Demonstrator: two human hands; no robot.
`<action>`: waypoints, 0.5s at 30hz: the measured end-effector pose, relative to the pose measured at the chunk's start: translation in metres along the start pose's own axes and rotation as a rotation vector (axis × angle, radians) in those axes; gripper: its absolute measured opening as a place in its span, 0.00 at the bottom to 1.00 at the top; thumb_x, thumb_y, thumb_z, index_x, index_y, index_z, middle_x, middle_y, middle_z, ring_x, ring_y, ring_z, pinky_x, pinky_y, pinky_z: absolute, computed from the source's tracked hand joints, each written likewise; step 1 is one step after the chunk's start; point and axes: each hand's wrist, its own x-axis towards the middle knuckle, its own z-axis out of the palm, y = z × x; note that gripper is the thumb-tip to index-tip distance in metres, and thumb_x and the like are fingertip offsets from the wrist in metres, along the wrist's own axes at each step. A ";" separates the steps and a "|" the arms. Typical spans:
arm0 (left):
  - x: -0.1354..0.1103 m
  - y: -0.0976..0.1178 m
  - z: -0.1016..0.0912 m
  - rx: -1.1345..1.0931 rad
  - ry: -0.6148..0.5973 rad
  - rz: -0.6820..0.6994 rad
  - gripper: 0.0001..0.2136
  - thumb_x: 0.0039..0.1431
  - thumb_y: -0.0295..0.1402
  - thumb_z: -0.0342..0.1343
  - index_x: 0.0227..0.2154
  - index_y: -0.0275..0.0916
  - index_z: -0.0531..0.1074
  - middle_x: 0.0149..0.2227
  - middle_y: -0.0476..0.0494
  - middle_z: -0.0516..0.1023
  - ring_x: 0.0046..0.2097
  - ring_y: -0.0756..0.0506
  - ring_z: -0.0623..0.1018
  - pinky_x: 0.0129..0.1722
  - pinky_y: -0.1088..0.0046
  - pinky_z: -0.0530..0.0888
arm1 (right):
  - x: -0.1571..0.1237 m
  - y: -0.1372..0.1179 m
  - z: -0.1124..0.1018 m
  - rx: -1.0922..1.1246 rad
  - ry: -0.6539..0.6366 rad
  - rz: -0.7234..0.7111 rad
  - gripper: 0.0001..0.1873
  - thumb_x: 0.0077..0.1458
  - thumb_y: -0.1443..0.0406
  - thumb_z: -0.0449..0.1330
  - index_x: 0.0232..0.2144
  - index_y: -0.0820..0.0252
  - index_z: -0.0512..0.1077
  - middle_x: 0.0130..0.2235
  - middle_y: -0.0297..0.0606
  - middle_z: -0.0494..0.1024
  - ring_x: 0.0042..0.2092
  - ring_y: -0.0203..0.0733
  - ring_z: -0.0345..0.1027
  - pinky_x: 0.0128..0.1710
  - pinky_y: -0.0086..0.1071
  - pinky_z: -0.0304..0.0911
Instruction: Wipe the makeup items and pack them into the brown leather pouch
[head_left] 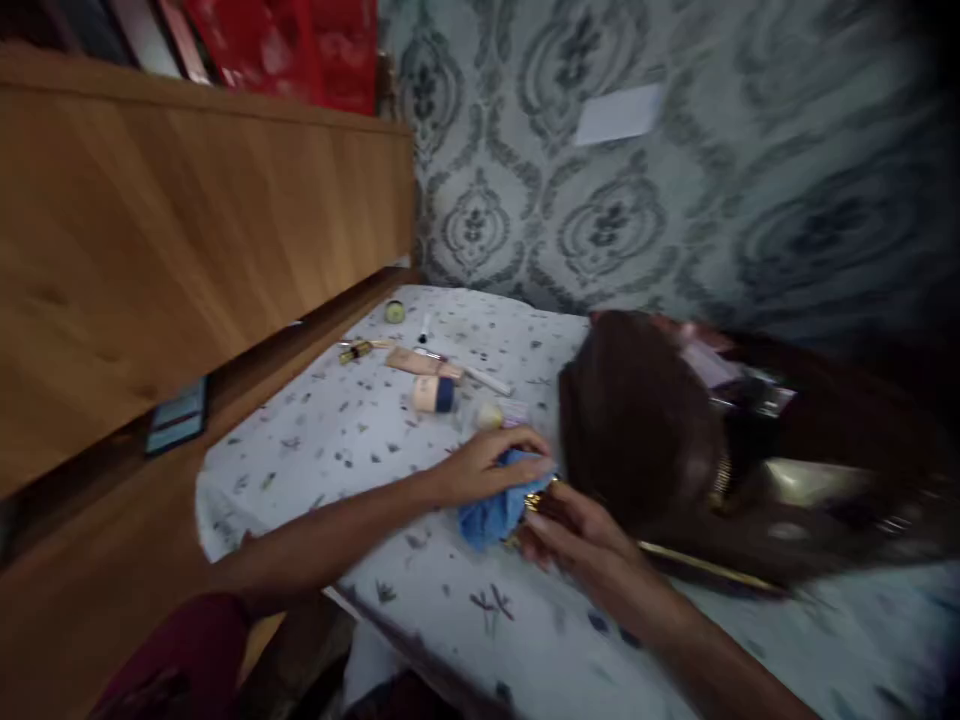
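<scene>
My left hand [480,468] is closed around a blue cloth [487,518], which it presses against a small shiny gold item [534,499]. Fingers of my right hand [571,528] grip that gold item from the other side; most of it is hidden by the cloth and fingers, so its kind does not show. Just to the right of both hands lies a dark brown bag [637,420] with a gold zip. Beyond my left hand are a beige jar with a dark blue lid [433,394] and a beige tube [420,363].
A patterned white cloth [300,440] covers the table. Small cosmetics lie toward the back, among them a gold tube [355,352] and a round yellowish container [394,311]. A wooden cabinet [225,220] stands at left, with a phone-like device [177,418] below it. Patterned wallpaper [480,220] is behind.
</scene>
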 end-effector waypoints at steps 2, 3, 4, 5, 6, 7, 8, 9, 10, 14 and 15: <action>-0.001 0.002 0.005 -0.019 -0.004 -0.022 0.16 0.63 0.44 0.50 0.40 0.35 0.71 0.39 0.43 0.74 0.44 0.44 0.74 0.48 0.71 0.69 | -0.002 0.000 0.002 0.020 0.024 -0.004 0.21 0.55 0.49 0.67 0.35 0.60 0.69 0.26 0.31 0.73 0.26 0.32 0.64 0.24 0.26 0.59; -0.001 0.001 0.007 -0.028 -0.007 -0.033 0.16 0.64 0.44 0.50 0.40 0.36 0.71 0.40 0.43 0.74 0.45 0.44 0.74 0.48 0.70 0.69 | -0.002 0.000 0.002 0.042 0.035 -0.012 0.23 0.53 0.49 0.68 0.35 0.60 0.68 0.26 0.30 0.73 0.26 0.32 0.64 0.23 0.26 0.59; -0.001 0.001 0.007 -0.038 -0.002 -0.051 0.16 0.64 0.45 0.49 0.41 0.36 0.71 0.39 0.44 0.74 0.45 0.44 0.74 0.48 0.71 0.69 | -0.002 0.000 0.002 0.060 0.040 -0.015 0.23 0.52 0.48 0.68 0.36 0.60 0.67 0.26 0.29 0.73 0.26 0.32 0.65 0.24 0.26 0.61; -0.001 0.000 0.007 -0.049 0.007 -0.072 0.16 0.65 0.45 0.49 0.42 0.37 0.71 0.40 0.44 0.74 0.45 0.44 0.74 0.47 0.71 0.69 | -0.002 0.000 0.002 0.077 0.048 -0.028 0.23 0.52 0.48 0.68 0.37 0.59 0.67 0.27 0.29 0.73 0.26 0.32 0.66 0.25 0.27 0.62; -0.002 -0.001 0.005 -0.055 0.015 -0.090 0.16 0.66 0.46 0.49 0.43 0.38 0.70 0.40 0.45 0.74 0.45 0.44 0.74 0.47 0.71 0.69 | -0.001 0.000 0.002 0.080 0.052 -0.048 0.24 0.52 0.49 0.68 0.39 0.58 0.67 0.27 0.29 0.74 0.27 0.33 0.68 0.26 0.27 0.64; -0.002 -0.002 0.003 -0.059 0.016 -0.106 0.16 0.66 0.46 0.49 0.43 0.38 0.70 0.40 0.45 0.74 0.44 0.44 0.73 0.46 0.71 0.69 | -0.001 -0.001 0.002 0.086 0.061 -0.065 0.24 0.52 0.49 0.68 0.40 0.58 0.66 0.29 0.29 0.75 0.28 0.34 0.70 0.27 0.28 0.66; -0.003 -0.002 0.001 -0.067 0.003 -0.125 0.17 0.66 0.47 0.49 0.44 0.38 0.70 0.40 0.46 0.73 0.43 0.45 0.73 0.45 0.71 0.69 | -0.001 -0.002 0.003 0.090 0.070 -0.085 0.24 0.53 0.50 0.68 0.41 0.57 0.65 0.30 0.29 0.75 0.29 0.35 0.72 0.29 0.29 0.68; -0.003 -0.001 -0.002 -0.076 -0.021 -0.139 0.18 0.66 0.48 0.49 0.44 0.38 0.70 0.39 0.47 0.73 0.42 0.45 0.73 0.43 0.72 0.69 | -0.001 -0.002 0.003 0.092 0.084 -0.108 0.23 0.53 0.51 0.68 0.42 0.56 0.64 0.31 0.29 0.76 0.31 0.36 0.73 0.31 0.30 0.70; -0.004 0.000 -0.005 -0.083 -0.054 -0.149 0.18 0.65 0.49 0.50 0.44 0.38 0.70 0.38 0.47 0.72 0.41 0.45 0.72 0.42 0.72 0.69 | -0.001 -0.003 0.004 0.094 0.105 -0.132 0.23 0.54 0.51 0.67 0.42 0.55 0.63 0.32 0.29 0.76 0.32 0.36 0.74 0.33 0.30 0.71; -0.004 0.006 -0.010 -0.090 -0.185 -0.203 0.20 0.59 0.49 0.58 0.44 0.39 0.69 0.38 0.49 0.71 0.41 0.45 0.71 0.40 0.74 0.69 | -0.007 -0.005 0.008 0.047 0.241 -0.252 0.18 0.59 0.52 0.64 0.41 0.55 0.63 0.35 0.30 0.73 0.32 0.34 0.73 0.36 0.31 0.73; -0.004 0.007 -0.010 -0.107 -0.200 -0.227 0.19 0.59 0.49 0.59 0.44 0.39 0.69 0.37 0.49 0.70 0.40 0.45 0.71 0.39 0.74 0.68 | -0.009 -0.005 0.009 0.018 0.272 -0.276 0.17 0.60 0.52 0.62 0.42 0.55 0.64 0.35 0.30 0.73 0.33 0.34 0.73 0.36 0.31 0.73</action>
